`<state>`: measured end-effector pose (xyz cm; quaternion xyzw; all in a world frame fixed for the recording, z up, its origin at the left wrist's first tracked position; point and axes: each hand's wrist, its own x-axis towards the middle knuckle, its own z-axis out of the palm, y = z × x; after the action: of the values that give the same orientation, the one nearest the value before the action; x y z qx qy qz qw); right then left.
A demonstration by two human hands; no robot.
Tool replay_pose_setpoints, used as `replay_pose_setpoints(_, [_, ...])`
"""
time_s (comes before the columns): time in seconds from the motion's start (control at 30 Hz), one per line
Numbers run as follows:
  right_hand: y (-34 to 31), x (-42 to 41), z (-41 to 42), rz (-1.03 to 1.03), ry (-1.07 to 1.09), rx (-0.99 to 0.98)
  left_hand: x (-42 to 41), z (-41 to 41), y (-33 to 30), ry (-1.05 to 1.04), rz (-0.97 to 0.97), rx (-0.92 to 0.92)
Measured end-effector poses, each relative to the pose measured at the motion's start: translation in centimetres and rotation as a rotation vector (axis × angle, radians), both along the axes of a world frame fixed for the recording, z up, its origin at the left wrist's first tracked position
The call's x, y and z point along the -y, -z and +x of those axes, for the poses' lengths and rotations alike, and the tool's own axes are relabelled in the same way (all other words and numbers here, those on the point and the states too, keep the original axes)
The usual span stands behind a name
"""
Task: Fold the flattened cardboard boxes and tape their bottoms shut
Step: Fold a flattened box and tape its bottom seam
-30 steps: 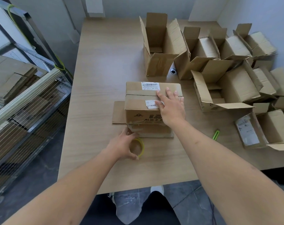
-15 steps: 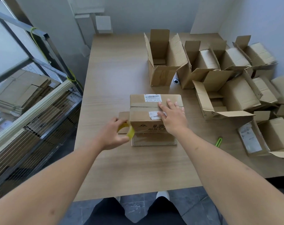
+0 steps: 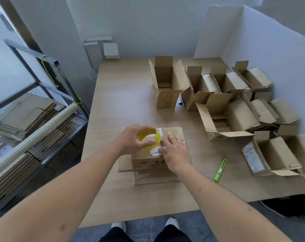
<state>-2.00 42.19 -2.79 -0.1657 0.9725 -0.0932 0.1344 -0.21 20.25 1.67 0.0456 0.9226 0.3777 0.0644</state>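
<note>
On a light wood-grain table (image 3: 123, 102), set in a corner betw. pale grey-white walls, a cardboard box (image 3: 172, 132) is stood w/ its folded bottom flaps up, near the front-centre edge; its lower flaps are splayed flat on the tabletop. The left hand (image 3: 132, 138) is curled round a yellow tape roll (image 3: 149, 139), held over the box top, thumb across the roll's opening. The right hand (image 3: 176, 152) is laid flat on the box top, fingers straight & slightly spread, pressed on the flaps beside a white label (image 3: 156, 152). A green utility knife (image 3: 221, 169) is seen on the table to the right of the box, apart from it. Along the right & rear of the table approx. a dozen opened boxes (image 3: 235, 116) are crowded together, some upright, some tipped on their sides; a small white-and-black round object (image 3: 181, 103) is tucked betw. two of them, too small to identify. At left, a metal wire-mesh cart (image 3: 48, 109) is loaded w/ stacked flattened cardboard (image 3: 24, 112). White boards (image 3: 216, 32) are leaned against the back wall. Floor is dark grey tile (image 3: 143, 229); white shoe tips are visible below the table edge
</note>
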Motion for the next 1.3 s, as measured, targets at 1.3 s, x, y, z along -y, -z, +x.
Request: replay_pose_setpoints(1.3, [-0.1,-2.8,-3.6,-0.916,0.539,0.393,-4.9,-1.0,-0.4,-0.075,0.094,-0.123])
